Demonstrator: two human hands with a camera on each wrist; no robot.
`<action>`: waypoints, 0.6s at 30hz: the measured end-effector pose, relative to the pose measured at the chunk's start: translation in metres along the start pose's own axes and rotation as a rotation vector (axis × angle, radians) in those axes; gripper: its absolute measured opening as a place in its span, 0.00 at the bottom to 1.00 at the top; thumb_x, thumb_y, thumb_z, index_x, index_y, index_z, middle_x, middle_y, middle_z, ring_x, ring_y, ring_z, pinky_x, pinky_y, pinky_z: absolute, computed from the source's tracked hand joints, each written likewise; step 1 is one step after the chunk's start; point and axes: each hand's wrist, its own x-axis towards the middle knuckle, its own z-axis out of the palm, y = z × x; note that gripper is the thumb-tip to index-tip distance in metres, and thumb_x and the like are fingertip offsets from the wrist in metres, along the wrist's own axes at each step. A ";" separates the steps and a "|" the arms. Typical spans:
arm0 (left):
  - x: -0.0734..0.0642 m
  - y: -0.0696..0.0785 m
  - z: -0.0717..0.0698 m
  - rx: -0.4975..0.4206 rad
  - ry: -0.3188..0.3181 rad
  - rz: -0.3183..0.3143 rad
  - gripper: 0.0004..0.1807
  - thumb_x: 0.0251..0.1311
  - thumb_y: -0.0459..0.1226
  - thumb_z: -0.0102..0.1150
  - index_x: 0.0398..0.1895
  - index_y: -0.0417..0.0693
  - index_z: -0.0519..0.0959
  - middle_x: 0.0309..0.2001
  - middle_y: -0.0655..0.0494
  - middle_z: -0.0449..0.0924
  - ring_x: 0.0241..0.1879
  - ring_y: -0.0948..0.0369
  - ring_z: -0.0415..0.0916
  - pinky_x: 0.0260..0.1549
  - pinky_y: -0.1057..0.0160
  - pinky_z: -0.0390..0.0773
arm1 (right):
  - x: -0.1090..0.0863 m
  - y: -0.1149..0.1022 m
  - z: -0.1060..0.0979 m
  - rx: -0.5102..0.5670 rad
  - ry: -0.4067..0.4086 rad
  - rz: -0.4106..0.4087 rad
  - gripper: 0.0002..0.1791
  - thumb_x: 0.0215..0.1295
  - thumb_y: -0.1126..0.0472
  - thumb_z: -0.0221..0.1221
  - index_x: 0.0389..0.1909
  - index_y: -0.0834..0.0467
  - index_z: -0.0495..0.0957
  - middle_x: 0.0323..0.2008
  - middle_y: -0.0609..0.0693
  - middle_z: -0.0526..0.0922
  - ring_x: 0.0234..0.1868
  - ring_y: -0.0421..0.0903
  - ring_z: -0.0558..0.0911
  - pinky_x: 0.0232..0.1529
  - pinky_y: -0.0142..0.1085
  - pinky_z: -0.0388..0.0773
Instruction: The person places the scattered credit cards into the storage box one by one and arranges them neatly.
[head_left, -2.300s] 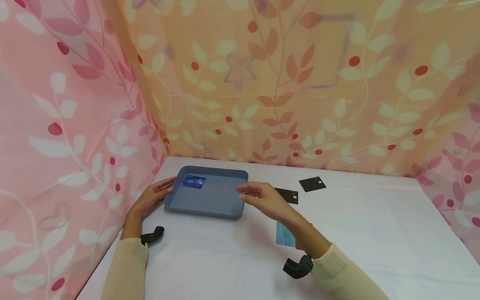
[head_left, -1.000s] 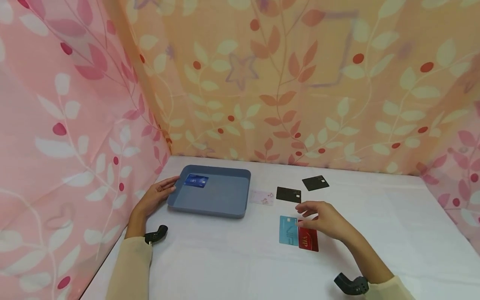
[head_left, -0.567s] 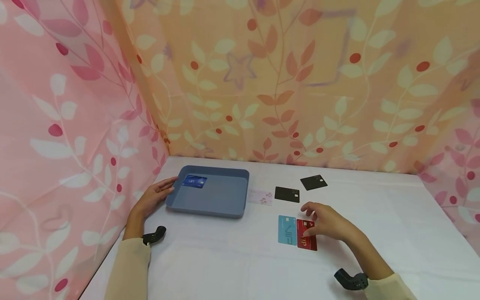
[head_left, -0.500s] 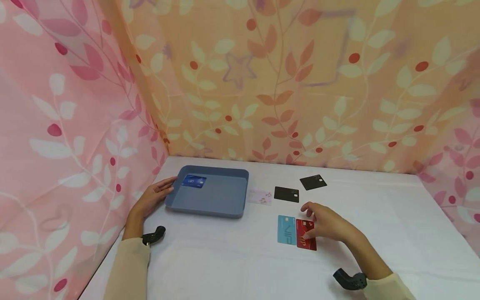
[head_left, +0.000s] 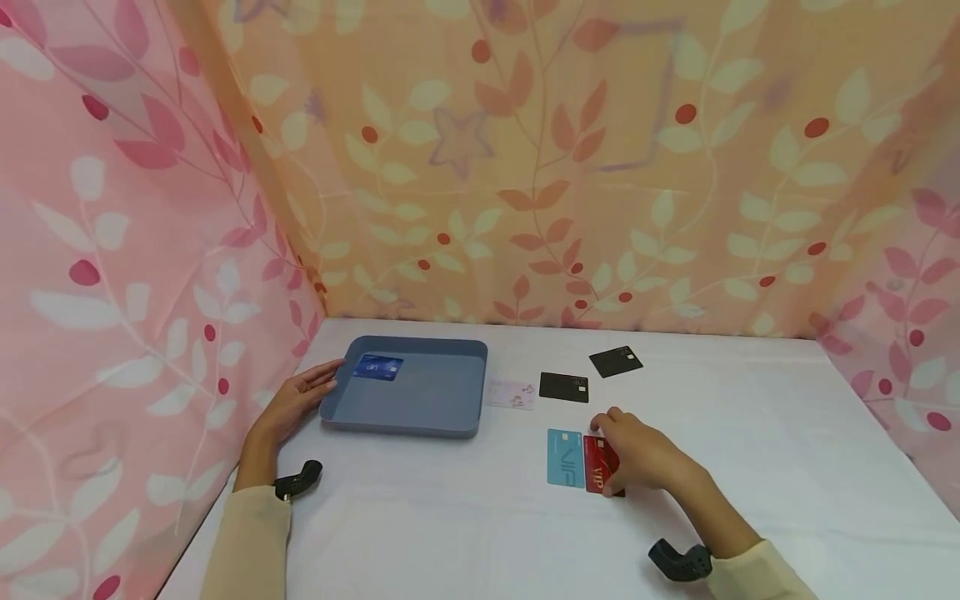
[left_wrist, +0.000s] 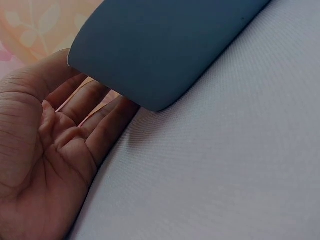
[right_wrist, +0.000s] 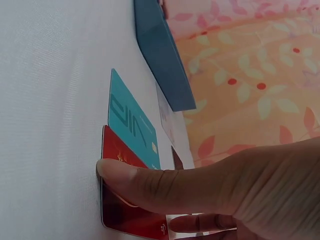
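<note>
My right hand (head_left: pixel 643 457) spans a red VIP card (head_left: pixel 596 460) on the white tabletop. In the right wrist view the thumb lies at one edge of the card and fingertips at the opposite edge, pinching it; the card looks flat on the cloth. Beside it lies a light blue VIP card (head_left: pixel 565 458). My left hand (head_left: pixel 288 410) rests against the left side of a blue-grey tray (head_left: pixel 397 431), fingers fairly straight along its edge. Inside the tray, at the back left, is a dark blue card (head_left: pixel 377 367).
A pale floral card (head_left: pixel 512 395) lies just right of the tray. Two black cards, one nearer (head_left: pixel 563 387) and one farther back (head_left: pixel 616 362), lie behind my right hand. Patterned cloth walls (head_left: pixel 450 192) enclose the table at the back and both sides.
My right hand has moved from over the tray to the red card, and its thumb and fingers have settled at the card's edges. The left hand stays at the tray. The view shifts slightly.
</note>
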 end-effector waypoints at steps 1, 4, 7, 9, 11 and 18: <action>0.000 0.000 0.000 -0.007 0.001 0.000 0.30 0.76 0.40 0.54 0.77 0.46 0.63 0.77 0.42 0.57 0.76 0.51 0.57 0.58 0.76 0.70 | 0.000 -0.001 0.000 -0.006 0.000 -0.002 0.48 0.28 0.52 0.86 0.56 0.57 0.76 0.45 0.51 0.77 0.48 0.48 0.77 0.42 0.50 0.87; 0.000 0.001 0.001 -0.007 -0.006 -0.002 0.30 0.76 0.41 0.54 0.78 0.46 0.62 0.78 0.42 0.57 0.76 0.50 0.56 0.58 0.76 0.70 | -0.001 -0.001 0.001 -0.013 0.001 0.007 0.46 0.29 0.52 0.86 0.55 0.57 0.76 0.44 0.50 0.77 0.47 0.48 0.76 0.42 0.49 0.86; 0.000 0.001 0.001 0.007 -0.007 -0.010 0.31 0.75 0.42 0.54 0.78 0.49 0.63 0.78 0.44 0.57 0.77 0.49 0.54 0.59 0.75 0.70 | -0.001 -0.001 0.003 -0.014 -0.002 0.027 0.46 0.29 0.53 0.86 0.55 0.56 0.76 0.44 0.49 0.77 0.48 0.48 0.76 0.42 0.48 0.86; 0.001 0.001 0.001 0.020 -0.011 -0.011 0.30 0.76 0.42 0.54 0.78 0.50 0.62 0.78 0.45 0.56 0.77 0.47 0.53 0.60 0.74 0.69 | -0.002 -0.001 0.004 -0.015 0.001 0.032 0.46 0.28 0.53 0.86 0.54 0.55 0.76 0.43 0.49 0.77 0.48 0.48 0.76 0.41 0.48 0.86; 0.000 0.000 0.000 0.023 -0.010 -0.010 0.30 0.76 0.42 0.53 0.78 0.50 0.62 0.78 0.45 0.56 0.77 0.46 0.52 0.60 0.74 0.69 | -0.002 -0.001 0.004 -0.019 0.007 0.034 0.46 0.27 0.53 0.86 0.54 0.56 0.76 0.42 0.50 0.77 0.47 0.48 0.76 0.41 0.47 0.86; -0.002 0.000 0.000 0.004 -0.013 0.003 0.31 0.76 0.41 0.53 0.78 0.46 0.61 0.78 0.42 0.55 0.77 0.44 0.51 0.60 0.75 0.69 | -0.001 0.004 0.003 -0.036 0.004 0.031 0.46 0.27 0.51 0.85 0.53 0.58 0.76 0.39 0.49 0.76 0.44 0.47 0.75 0.41 0.47 0.86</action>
